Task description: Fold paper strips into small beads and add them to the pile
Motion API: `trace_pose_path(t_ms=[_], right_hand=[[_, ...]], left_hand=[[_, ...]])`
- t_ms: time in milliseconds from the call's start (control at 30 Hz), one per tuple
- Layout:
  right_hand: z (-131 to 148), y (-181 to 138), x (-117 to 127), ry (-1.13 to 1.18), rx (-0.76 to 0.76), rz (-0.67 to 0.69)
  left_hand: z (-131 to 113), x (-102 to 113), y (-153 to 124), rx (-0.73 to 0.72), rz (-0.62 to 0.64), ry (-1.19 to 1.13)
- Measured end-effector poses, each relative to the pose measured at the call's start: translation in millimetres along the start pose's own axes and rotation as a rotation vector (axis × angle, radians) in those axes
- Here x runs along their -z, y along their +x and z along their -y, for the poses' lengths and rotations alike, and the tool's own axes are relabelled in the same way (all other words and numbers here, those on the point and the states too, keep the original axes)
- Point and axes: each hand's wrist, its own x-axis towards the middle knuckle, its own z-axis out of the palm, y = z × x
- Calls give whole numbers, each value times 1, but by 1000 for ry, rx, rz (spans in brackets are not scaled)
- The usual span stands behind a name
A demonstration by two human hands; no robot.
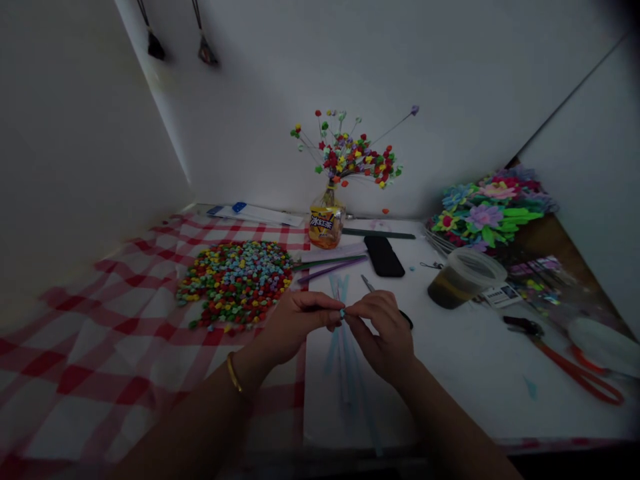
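Between the fingertips of both hands is a small light-blue paper star (343, 313), mostly covered by the fingers. My left hand (295, 320), with a gold bangle on its wrist, pinches it from the left. My right hand (385, 333) pinches it from the opposite side. Under the hands, pale blue paper strips (345, 380) lie spread on a white sheet (450, 387). A pair of scissors (367, 283) lies partly hidden behind my right hand. Left of the hands, a big heap of folded paper stars (240, 280) in many colours rests on a red-and-white checked cloth (125, 353).
A bottle (326, 223) holding stars on wires stands at the back. A black phone (384, 256), a tub of dark liquid (463, 280) and orange-handled pliers (555, 360) lie to the right. Fluffy craft flowers (485, 213) fill the back right corner.
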Motion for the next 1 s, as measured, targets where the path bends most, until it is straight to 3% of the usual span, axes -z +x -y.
trace_pose_path(t_ms=[333,500,633,700,867,1000], right_hand=[[2,0,-1,-37,-41,134],[2,0,-1,128,-306,90],[3,-1,-1,280,-509,135],[5,-1,-1,283,-480,122],[4,-1,-1,108,-177,-15],[1,-2,-1,46,-51,-24]], left_hand=[[-5,-3,-1,-19,8,120],[-6,-6,-1,-56,-1,96],[-9,-6,-2,-77,-1,121],[-9,-5,-2,-77,-13,90],[-4,-4,-1,-18,-34,-14],[-2,-5,-1,35,-25,-52]])
